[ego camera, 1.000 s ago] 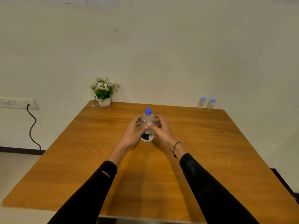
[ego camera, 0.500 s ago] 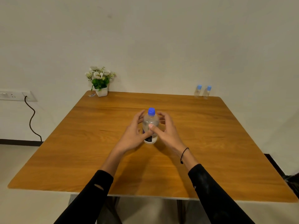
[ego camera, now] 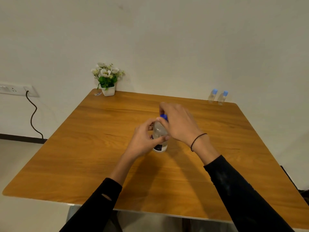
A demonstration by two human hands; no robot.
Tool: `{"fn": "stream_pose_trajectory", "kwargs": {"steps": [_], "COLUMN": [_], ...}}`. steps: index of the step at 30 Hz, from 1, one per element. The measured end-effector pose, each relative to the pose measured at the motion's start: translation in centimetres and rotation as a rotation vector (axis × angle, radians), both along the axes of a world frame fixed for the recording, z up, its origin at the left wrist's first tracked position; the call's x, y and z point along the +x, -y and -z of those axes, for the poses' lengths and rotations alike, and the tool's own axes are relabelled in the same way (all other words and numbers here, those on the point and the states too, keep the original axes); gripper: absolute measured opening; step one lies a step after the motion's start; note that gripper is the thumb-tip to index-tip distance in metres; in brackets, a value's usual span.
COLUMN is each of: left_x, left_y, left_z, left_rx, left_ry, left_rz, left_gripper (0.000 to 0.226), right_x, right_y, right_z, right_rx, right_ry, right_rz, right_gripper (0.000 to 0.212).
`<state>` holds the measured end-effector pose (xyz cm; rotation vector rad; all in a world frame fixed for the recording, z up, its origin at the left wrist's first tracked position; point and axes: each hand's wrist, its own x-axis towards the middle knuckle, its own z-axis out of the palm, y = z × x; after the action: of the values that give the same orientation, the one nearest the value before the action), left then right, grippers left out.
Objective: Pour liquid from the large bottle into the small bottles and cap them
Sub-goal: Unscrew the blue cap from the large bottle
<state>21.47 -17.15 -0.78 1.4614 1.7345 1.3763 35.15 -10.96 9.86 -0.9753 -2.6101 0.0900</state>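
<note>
On the wooden table (ego camera: pixel 167 181), near the middle, stands the large bottle (ego camera: pixel 160 133). It is upright and it has clear liquid inside. The left hand (ego camera: pixel 143 139) holds the bottle by its body, with the fingers curled round the far side and the thumb across the front.

A moment ago both hands were on the sides of the bottle. Now the right hand (ego camera: pixel 178 124) has come up and sits over the top. Its fingers bend down round the blue cap (ego camera: pixel 163 116), and only a bit of the cap peeks out. It looks like the fingers grip the cap, but the hand hides most of it, so how tight the grip is cannot be seen.

This change means the person is most likely starting to twist the cap off. The left hand keeps the bottle from turning while the right hand does the twist. The cap seems to be on the bottle, so no pouring can start yet.

The two small bottles (ego camera: pixel 217 97) stand side by side at the far right corner of the table, well apart from the large bottle. Both have their light blue caps on. They will have to be brought closer and opened before any liquid goes in.

A little white pot of flowers (ego camera: pixel 107 81) sits at the far left corner
</note>
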Motion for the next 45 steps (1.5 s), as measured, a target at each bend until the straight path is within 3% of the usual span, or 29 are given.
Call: {"fn": "stream_pose_trajectory", "kwargs": {"steps": [4,8,10,14,18,20,24,27,30,34,37,39,41,45], "left_x": [-0.3,-0.4,-0.4,-0.3,-0.3,-0.2,-0.2,-0.4,-0.3,-0.5,-0.5,-0.5,-0.6,-0.7], "left_y": [-0.1,0.0,0.0,0.2,0.2,0.2,0.4,0.4,0.4,0.3,0.2,0.2,0.2,0.2], "left_z": [-0.2,-0.3,-0.3,-0.4,-0.4,-0.4,-0.4,-0.4,-0.4,-0.3,-0.2,-0.2,-0.2,-0.3], "left_rx": [-0.018,-0.016,-0.011,-0.012,-0.009,-0.003,-0.004,-0.007,-0.001,-0.011,-0.01,-0.013,-0.016,-0.013], "left_ry": [0.028,0.043,0.044,0.042,0.064,0.061,0.044,0.058,0.083,0.08,0.055,0.057,0.079,0.08], "left_rz": [0.02,0.043,0.045,0.045,0.05,0.048,0.064,0.073,0.074,0.074,0.072,0.075,0.084,0.09], "left_gripper": [0.075,0.077,0.071,0.064,0.068,0.068,0.06,0.061,0.07,0.068,0.065,0.07,0.074,0.075], "right_x": [0.4,0.6,0.1,-0.9,-0.5,-0.1,-0.3,-0.7,-0.5,-0.4,-0.6,-0.8,-0.9,-0.6], "right_y": [-0.6,0.1,0.6,0.9,0.6,0.5,0.6,0.9,1.0,0.5,0.3,0.3,0.3,-0.2], "right_z": [-1.0,-2.4,-2.4,-2.4,-3.0,-3.1,-2.7,-2.7,-3.5,-3.9,-3.5,-3.6,-3.8,-4.0], "right_rx": [-0.143,-0.286,-0.177,0.065,0.016,-0.002,-0.044,0.069,0.026,-0.087,-0.09,-0.029,0.01,-0.08], "right_ry": [0.121,0.193,0.173,0.277,0.358,0.39,0.292,0.3,0.335,0.339,0.241,0.248,0.29,0.307], "right_rz": [-0.083,-0.126,-0.066,0.012,-0.076,-0.098,-0.034,0.035,-0.049,-0.159,-0.099,-0.018,0.012,-0.096], "right_gripper": [0.017,0.047,0.054,0.033,0.037,0.05,0.063,0.044,0.022,0.034,0.051,0.046,0.026,0.019]}}
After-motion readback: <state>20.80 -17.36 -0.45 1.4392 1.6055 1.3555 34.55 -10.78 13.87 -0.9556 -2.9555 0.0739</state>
